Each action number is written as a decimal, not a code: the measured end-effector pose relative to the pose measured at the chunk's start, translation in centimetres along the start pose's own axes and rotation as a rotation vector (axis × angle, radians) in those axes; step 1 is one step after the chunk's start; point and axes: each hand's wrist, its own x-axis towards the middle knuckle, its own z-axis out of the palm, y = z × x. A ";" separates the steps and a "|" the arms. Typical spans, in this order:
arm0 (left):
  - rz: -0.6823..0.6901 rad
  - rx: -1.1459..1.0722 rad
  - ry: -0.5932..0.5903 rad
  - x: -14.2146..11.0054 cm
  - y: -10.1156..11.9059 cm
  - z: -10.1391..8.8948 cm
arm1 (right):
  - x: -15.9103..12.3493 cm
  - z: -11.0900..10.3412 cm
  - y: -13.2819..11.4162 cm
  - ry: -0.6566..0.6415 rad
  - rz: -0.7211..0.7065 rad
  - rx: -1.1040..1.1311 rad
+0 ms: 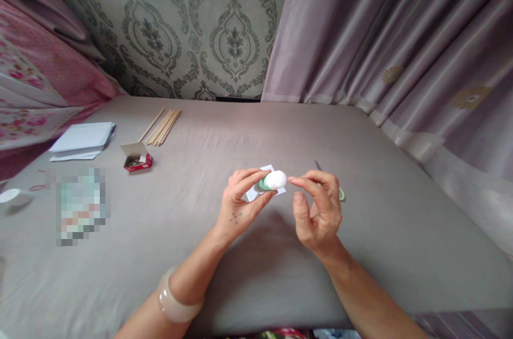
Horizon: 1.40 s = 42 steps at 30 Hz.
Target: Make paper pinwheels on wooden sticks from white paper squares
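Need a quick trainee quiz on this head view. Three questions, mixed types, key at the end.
1. Which hand holds the green-and-white container with a rounded white end?
2. True or false: the lid of the small red cardboard box is shut.
3. The thin light-wood sticks lie: A) inside the box; B) on the grey cloth, farther from the person than the box; C) under the container.

Key: 1. The left hand. 2. False; it stands raised. 3. B.
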 end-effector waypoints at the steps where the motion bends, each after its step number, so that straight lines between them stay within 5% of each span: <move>1: -0.003 0.011 -0.004 0.0 0.0 0.0 | 0.0 0.0 -0.1 0.000 -0.012 -0.018; 20: 0.059 0.098 -0.027 0.0 -0.7 0.1 | 0.5 0.6 0.1 0.008 -0.107 -0.219; 42: 0.062 0.114 -0.054 -0.1 -1.1 0.5 | 0.6 1.0 0.6 0.054 -0.110 -0.153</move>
